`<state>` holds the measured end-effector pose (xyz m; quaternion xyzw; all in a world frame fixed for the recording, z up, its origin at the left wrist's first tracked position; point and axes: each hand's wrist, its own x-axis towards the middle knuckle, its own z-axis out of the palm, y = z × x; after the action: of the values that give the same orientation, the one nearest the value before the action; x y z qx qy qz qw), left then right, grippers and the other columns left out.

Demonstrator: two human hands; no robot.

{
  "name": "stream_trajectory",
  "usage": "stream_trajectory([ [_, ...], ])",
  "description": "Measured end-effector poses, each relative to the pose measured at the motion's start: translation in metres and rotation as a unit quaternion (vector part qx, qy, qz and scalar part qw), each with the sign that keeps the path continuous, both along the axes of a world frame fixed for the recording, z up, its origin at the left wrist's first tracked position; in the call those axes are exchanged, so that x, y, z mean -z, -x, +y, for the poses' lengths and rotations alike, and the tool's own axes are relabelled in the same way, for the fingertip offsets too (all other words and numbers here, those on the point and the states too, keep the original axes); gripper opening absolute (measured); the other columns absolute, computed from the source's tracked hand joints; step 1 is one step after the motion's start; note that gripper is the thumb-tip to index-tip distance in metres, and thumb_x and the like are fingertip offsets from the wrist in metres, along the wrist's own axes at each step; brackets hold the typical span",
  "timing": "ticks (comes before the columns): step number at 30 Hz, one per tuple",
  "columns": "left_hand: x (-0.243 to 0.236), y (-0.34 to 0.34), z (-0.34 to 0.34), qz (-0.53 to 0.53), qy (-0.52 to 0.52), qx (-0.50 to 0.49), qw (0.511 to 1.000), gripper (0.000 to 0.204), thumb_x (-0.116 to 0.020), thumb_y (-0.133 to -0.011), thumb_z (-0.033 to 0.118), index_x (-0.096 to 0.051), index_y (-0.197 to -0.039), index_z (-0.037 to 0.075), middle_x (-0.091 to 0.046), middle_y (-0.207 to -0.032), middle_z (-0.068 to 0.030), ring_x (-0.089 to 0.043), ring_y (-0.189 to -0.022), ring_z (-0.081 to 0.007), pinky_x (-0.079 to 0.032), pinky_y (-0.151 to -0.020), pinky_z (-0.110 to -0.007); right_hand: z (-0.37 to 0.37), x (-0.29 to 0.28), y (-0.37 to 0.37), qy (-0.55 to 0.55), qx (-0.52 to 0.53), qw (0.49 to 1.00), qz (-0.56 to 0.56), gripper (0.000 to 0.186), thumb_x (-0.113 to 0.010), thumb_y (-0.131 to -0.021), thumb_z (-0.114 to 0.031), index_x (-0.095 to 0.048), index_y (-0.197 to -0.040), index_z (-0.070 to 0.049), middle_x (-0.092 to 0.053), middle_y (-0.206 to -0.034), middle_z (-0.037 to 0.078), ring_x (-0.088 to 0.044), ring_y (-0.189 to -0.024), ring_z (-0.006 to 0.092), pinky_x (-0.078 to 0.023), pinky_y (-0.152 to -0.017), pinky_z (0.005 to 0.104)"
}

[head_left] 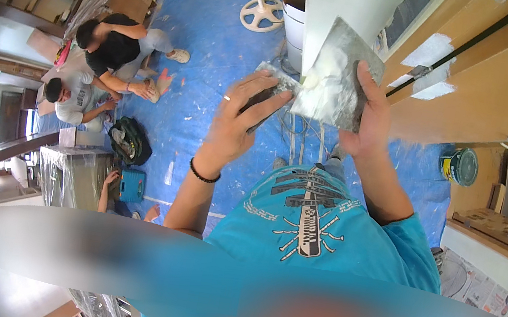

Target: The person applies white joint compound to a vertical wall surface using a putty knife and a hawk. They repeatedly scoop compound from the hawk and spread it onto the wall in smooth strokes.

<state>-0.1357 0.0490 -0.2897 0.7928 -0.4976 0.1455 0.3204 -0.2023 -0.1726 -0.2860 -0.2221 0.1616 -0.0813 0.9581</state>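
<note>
Left forearm [190,200] and right forearm [381,186] stretch forward; the left hand [238,114], its back showing, curls in a grip, near the right hand [371,118], also gripping.

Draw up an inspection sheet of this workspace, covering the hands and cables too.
Surface: blue sheeting over the floor, flecked with pale marks.
Job's things: broad metal plate bearing white paste; smaller flat scraper close beside it.
Clutter: dark open bag, blue case, white bucket, dark green pail.
Hands: left hand grips the scraper; right hand holds the plate, thumb over its face.
Cables: thin cords beyond the hands; where they lead cannot be told.
Surroundings: pedestal fan, plastic-wrapped furniture, two seated co-workers at the left.
</note>
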Motion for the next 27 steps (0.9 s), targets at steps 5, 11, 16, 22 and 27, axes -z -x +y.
stream_trajectory([
  [5, -0.011, -0.014, -0.007, -0.042, 0.024, -0.035, 0.998, 0.057, -0.070, -0.076, -0.008, -0.068, -0.130, 0.011, -0.061, -0.132, -0.0108, -0.057, -0.126, -0.0357, -0.048, -0.105, -0.045, -0.010, -0.001, 0.010, 0.148, 0.209, 0.966, -0.043, 0.032, -0.065, -0.103, -0.023, -0.061, -0.127, -0.001, -0.069, -0.117, 0.007, -0.066, -0.107, 0.0176, -0.056, -0.092, 0.0368],
  [11, -0.045, -0.002, -0.059, -0.129, 0.060, 0.010, 0.990, 0.047, -0.074, -0.082, 0.010, -0.069, -0.129, 0.013, -0.060, -0.133, -0.0054, -0.055, -0.127, -0.0297, -0.048, -0.104, -0.047, -0.007, -0.019, 0.027, 0.345, 0.337, 0.873, -0.074, 0.028, -0.061, -0.106, -0.020, -0.064, -0.124, 0.002, -0.067, -0.118, 0.004, -0.060, -0.105, 0.0106, -0.048, -0.092, 0.0285],
  [16, -0.064, -0.006, -0.107, -0.146, 0.024, 0.114, 0.982, 0.042, -0.069, -0.087, 0.010, -0.069, -0.128, 0.014, -0.062, -0.131, -0.0052, -0.056, -0.125, -0.0271, -0.048, -0.102, -0.046, -0.032, -0.048, 0.044, 0.405, 0.428, 0.803, -0.088, 0.030, -0.060, -0.107, -0.022, -0.062, -0.128, 0.000, -0.066, -0.124, 0.006, -0.060, -0.109, 0.0127, -0.050, -0.093, 0.0317],
  [22, -0.064, -0.029, -0.194, 0.275, 0.143, 0.254, 0.916, 0.028, -0.062, -0.099, 0.008, -0.067, -0.126, 0.006, -0.066, -0.124, -0.0098, -0.065, -0.114, -0.0258, -0.052, -0.098, -0.041, -0.135, -0.056, 0.102, 0.334, 0.615, 0.703, -0.127, 0.040, -0.061, -0.105, -0.029, -0.057, -0.136, -0.003, -0.060, -0.136, 0.011, -0.064, -0.118, 0.0242, -0.055, -0.099, 0.0437],
  [27, -0.081, -0.018, -0.285, 0.565, 0.407, 0.405, 0.592, 0.035, -0.051, -0.107, 0.007, -0.040, -0.138, -0.005, -0.063, -0.128, -0.0207, -0.067, -0.112, -0.0324, -0.054, -0.100, -0.051, -0.146, -0.042, 0.141, 0.441, 0.717, 0.538, 0.042, 0.038, -0.061, -0.105, -0.027, -0.055, -0.135, -0.004, -0.061, -0.136, 0.011, -0.065, -0.117, 0.0241, -0.058, -0.096, 0.0436],
])
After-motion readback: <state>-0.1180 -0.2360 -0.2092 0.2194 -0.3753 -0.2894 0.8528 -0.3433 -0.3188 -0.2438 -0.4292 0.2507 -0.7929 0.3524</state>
